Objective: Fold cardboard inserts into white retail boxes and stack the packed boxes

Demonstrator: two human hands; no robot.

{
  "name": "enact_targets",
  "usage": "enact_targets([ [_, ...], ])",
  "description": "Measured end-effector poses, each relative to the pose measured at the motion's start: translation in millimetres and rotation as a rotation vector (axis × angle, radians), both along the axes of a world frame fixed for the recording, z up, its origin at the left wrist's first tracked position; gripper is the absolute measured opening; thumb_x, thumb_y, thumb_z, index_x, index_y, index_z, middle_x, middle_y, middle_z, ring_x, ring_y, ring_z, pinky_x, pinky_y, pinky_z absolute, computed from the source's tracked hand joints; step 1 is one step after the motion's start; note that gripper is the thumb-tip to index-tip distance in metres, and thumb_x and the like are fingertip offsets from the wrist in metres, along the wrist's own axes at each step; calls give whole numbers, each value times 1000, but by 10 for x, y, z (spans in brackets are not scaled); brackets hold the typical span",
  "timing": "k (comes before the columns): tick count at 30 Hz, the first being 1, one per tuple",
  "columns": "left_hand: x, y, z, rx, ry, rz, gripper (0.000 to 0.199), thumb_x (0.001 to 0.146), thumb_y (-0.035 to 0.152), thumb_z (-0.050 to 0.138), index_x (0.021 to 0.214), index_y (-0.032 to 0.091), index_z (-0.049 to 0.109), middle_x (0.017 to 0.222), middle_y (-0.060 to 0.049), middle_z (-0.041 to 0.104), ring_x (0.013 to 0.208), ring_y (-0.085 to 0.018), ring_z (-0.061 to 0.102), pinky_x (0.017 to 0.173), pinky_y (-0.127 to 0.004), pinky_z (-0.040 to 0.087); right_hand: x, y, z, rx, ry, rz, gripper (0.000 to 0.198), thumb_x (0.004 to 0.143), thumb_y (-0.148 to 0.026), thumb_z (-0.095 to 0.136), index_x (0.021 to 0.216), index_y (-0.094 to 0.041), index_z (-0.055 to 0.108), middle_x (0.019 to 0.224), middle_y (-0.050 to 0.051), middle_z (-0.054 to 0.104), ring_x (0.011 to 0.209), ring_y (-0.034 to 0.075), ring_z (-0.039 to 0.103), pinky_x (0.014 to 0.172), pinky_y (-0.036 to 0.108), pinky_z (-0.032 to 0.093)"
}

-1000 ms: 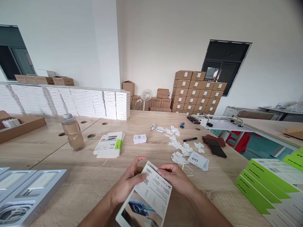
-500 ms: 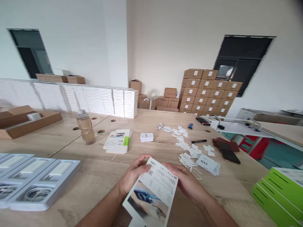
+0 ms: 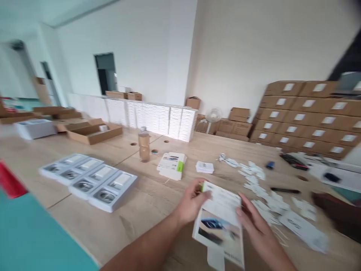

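Between my two hands is a white printed cardboard box (image 3: 217, 210) with a picture of a blue phone and a flap hanging at its near end. My left hand (image 3: 190, 205) grips its upper left corner, thumb on the printed face. On the opposite edge, my right hand (image 3: 255, 220) has its thumb and fingers around the side. Beyond the box lie a pile of flat printed box blanks (image 3: 171, 165) with a green strip and a small stack of white cards (image 3: 204, 167). White trays (image 3: 113, 184) with coiled cables and white blocks sit at the left.
A drink bottle (image 3: 144, 145) stands behind the blanks. Paper scraps (image 3: 262, 188), a black marker (image 3: 285, 190) and a blue object (image 3: 270, 165) lie at the right. An open brown carton (image 3: 93, 135) and a long row of stacked white boxes (image 3: 158, 118) are at the back.
The view has swung left, so the table's contents appear farther right and more trays show. The box is turned more upright and its far end now shows a green edge; both hands keep hold.
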State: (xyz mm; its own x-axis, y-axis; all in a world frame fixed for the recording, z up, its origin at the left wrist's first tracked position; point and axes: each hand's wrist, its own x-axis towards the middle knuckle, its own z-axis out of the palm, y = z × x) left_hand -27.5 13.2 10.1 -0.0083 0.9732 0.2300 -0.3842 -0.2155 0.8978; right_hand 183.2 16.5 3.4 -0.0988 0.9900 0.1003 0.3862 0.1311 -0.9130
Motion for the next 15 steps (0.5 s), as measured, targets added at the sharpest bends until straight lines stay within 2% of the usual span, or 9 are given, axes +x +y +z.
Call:
enact_targets([
  [3,-16,34,12,67,46,123,39,80,38,64,107,22,42,97,-4,61,76,-15,61,63,-25,49,-133,-36,78,139,-129,9,74,82,-55,52,145,-27,25,148,7,37,131,30,40,104,44,38],
  [8,-42,40,10,43,60,186,42,81,44,62,105,24,34,107,-7,58,77,-16,63,60,-25,52,-411,-108,-4,410,-524,-2,93,66,-50,69,145,-30,23,150,9,29,137,36,24,109,52,23],
  [12,4,-19,49,31,64,142,47,79,46,63,109,25,32,108,-6,56,79,-18,64,57,-28,54,-536,-206,84,441,-665,-95,104,56,-36,76,145,-30,23,148,13,28,133,42,26,104,55,23],
  [15,9,-43,69,41,115,52,50,82,44,59,121,28,31,120,-6,51,86,-19,64,68,-35,56,-343,-253,353,411,-727,-123,105,55,-34,75,146,-31,22,148,12,27,134,41,25,105,53,24],
])
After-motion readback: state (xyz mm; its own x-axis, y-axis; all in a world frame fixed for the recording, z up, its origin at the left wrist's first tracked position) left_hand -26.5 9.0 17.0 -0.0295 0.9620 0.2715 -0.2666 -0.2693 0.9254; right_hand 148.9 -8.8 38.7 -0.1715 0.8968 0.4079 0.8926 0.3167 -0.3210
